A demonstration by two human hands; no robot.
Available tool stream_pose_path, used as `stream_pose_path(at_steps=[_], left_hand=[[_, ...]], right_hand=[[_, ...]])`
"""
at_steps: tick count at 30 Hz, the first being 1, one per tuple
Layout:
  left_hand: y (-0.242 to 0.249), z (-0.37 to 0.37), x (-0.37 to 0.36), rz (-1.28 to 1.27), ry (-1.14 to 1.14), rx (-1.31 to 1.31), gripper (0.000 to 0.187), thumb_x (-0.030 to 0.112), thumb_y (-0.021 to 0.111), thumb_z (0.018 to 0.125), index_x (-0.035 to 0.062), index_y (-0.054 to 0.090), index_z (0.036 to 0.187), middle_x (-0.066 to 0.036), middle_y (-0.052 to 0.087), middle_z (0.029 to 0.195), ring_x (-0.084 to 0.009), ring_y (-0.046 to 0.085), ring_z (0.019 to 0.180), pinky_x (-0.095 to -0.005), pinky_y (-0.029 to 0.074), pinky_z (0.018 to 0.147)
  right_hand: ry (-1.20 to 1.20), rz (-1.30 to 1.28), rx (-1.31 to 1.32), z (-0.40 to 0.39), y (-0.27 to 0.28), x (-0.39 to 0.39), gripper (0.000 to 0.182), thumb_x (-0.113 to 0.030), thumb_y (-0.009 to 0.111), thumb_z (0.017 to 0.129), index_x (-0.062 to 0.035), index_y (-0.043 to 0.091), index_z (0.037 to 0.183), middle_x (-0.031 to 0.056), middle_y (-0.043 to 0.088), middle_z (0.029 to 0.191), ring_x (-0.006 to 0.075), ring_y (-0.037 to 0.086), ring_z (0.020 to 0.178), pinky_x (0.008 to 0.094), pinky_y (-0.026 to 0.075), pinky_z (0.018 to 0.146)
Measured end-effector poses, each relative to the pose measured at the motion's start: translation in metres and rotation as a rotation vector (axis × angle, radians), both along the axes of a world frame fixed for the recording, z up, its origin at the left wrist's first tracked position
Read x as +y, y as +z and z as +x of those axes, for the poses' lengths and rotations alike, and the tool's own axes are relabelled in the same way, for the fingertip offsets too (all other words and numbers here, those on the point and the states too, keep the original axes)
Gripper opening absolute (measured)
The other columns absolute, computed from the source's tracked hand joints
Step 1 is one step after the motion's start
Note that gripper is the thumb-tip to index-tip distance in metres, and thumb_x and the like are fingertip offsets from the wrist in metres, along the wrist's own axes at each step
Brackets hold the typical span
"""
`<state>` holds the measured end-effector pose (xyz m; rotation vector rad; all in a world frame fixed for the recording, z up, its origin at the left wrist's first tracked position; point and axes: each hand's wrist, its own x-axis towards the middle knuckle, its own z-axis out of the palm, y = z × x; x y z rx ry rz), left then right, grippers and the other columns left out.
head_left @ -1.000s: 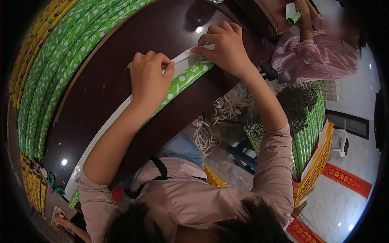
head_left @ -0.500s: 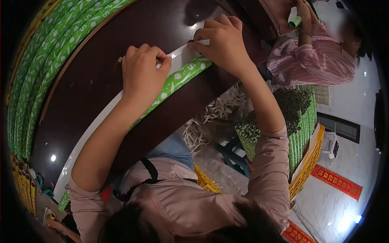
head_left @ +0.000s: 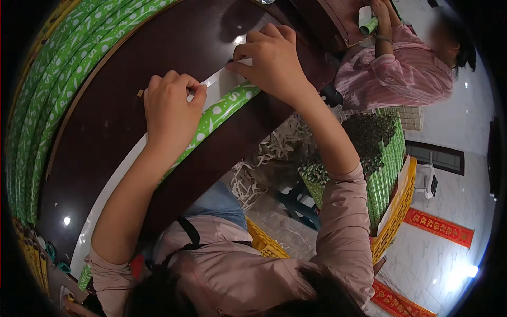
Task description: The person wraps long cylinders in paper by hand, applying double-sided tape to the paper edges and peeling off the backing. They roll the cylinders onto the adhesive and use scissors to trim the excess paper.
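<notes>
Table: dark, glossy, long.

Rolls: green, white-printed, several together, lying along the table's far edge.

Co-worker: pink striped top, seated past the table's right end, hands at a short green piece.

Sheet: on the table, long axis parallel to the near edge, reaching from the left end to the right hand. White face up; a green printed curl runs down its near side.

Crate: yellow, off the table's near edge towards the right, beside a stack of green tubes with dark open ends.

Stool: teal, partly hidden, near the stack.

Left hand: nearer the sheet's middle, wrist across the curl. Thumb and forefinger narrow, at the white far edge — whether they pinch it, cannot tell.

Right hand: nearer the sheet's right end, thumb and forefinger a narrow gap apart at the same white edge; grip likewise uncertain. From both sets of fingertips the curl lies towards the table's near edge — white strip between.

Scissors: teal handles, at the table's left end.

Scrap: brown, just beyond the left knuckles; too small to identify.
</notes>
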<state>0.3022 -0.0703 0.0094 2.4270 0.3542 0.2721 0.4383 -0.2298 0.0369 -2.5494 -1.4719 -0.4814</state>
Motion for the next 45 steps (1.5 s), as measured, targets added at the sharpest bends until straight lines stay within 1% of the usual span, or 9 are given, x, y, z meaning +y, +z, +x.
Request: stream_pose_path(at_steps=[15,18,21,23,26,33,40,42,45], left_hand=[[0.001,0.001,0.000,0.061,-0.001,-0.009,0.012,0.017,0.068,0.081,0.0057,0.067,0.076,-0.005,0.061,0.083,-0.0256,0.053,0.086,-0.0411,0.040,0.083],[0.004,0.001,0.002,0.133,-0.030,0.075,0.009,0.014,0.068,0.079,0.0060,0.066,0.080,-0.005,0.061,0.086,-0.0265,0.053,0.087,-0.0413,0.040,0.082],[0.003,0.001,0.001,0.199,-0.045,0.004,0.012,0.011,0.067,0.077,0.0063,0.066,0.089,-0.005,0.060,0.090,-0.0259,0.053,0.089,-0.0405,0.041,0.082],[-0.001,0.000,0.000,0.231,-0.185,-0.322,0.022,0.008,0.065,0.077,0.0063,0.066,0.099,-0.004,0.059,0.094,-0.0245,0.052,0.091,-0.0398,0.040,0.081],[0.000,-0.002,-0.004,0.291,-0.208,-0.341,0.018,0.008,0.064,0.077,0.0048,0.069,0.093,-0.003,0.060,0.091,-0.0235,0.052,0.091,-0.0388,0.040,0.078],[0.004,-0.004,-0.004,0.333,-0.159,-0.252,0.010,0.013,0.064,0.072,0.0036,0.068,0.069,-0.004,0.061,0.085,-0.0246,0.052,0.088,-0.0393,0.039,0.076],[0.001,-0.006,-0.007,0.380,-0.117,-0.208,0.010,0.013,0.063,0.072,0.0039,0.067,0.073,-0.008,0.060,0.087,-0.0276,0.053,0.089,-0.0402,0.039,0.076],[-0.001,-0.006,-0.007,0.320,-0.111,-0.352,0.013,0.014,0.063,0.074,0.0035,0.068,0.079,-0.008,0.059,0.093,-0.0277,0.052,0.093,-0.0409,0.039,0.079],[0.001,-0.010,-0.008,0.312,-0.173,-0.243,0.015,0.013,0.062,0.079,0.0048,0.070,0.088,-0.007,0.060,0.103,-0.0283,0.051,0.100,-0.0429,0.038,0.086]], right_hand=[[-0.055,-0.109,0.031,-0.001,0.005,0.006,0.022,-0.036,0.077,0.071,-0.0165,0.075,0.081,-0.0030,0.061,0.078,0.0188,0.055,0.090,0.0440,0.032,0.099],[-0.080,-0.146,0.037,0.000,0.006,0.007,0.022,-0.037,0.077,0.071,-0.0165,0.075,0.080,-0.0028,0.062,0.079,0.0192,0.055,0.091,0.0434,0.032,0.099],[-0.106,-0.174,0.049,0.000,0.009,0.009,0.024,-0.038,0.076,0.071,-0.0163,0.076,0.081,-0.0023,0.063,0.080,0.0198,0.055,0.092,0.0427,0.033,0.098],[-0.125,-0.182,0.058,-0.001,0.010,0.010,0.025,-0.039,0.076,0.071,-0.0161,0.076,0.081,-0.0019,0.063,0.081,0.0200,0.055,0.092,0.0424,0.033,0.097],[-0.141,-0.180,0.067,-0.002,0.010,0.011,0.026,-0.039,0.076,0.070,-0.0157,0.076,0.081,-0.0012,0.064,0.081,0.0205,0.055,0.094,0.0424,0.034,0.096],[-0.226,-0.197,-0.065,-0.020,0.005,0.012,0.016,-0.030,0.074,0.070,-0.0157,0.075,0.078,0.0005,0.062,0.080,0.0215,0.056,0.093,0.0450,0.035,0.096],[-0.327,-0.151,-0.214,-0.039,0.002,0.013,0.011,-0.020,0.071,0.066,-0.0149,0.074,0.076,0.0035,0.061,0.078,0.0224,0.057,0.091,0.0468,0.036,0.098],[-0.331,-0.147,-0.229,-0.040,0.001,0.013,0.014,-0.020,0.072,0.067,-0.0150,0.074,0.080,0.0035,0.061,0.079,0.0226,0.058,0.091,0.0466,0.036,0.097],[-0.333,-0.099,-0.177,-0.040,-0.002,0.011,0.015,-0.016,0.071,0.068,-0.0130,0.074,0.082,0.0061,0.063,0.081,0.0254,0.059,0.093,0.0481,0.036,0.099]])
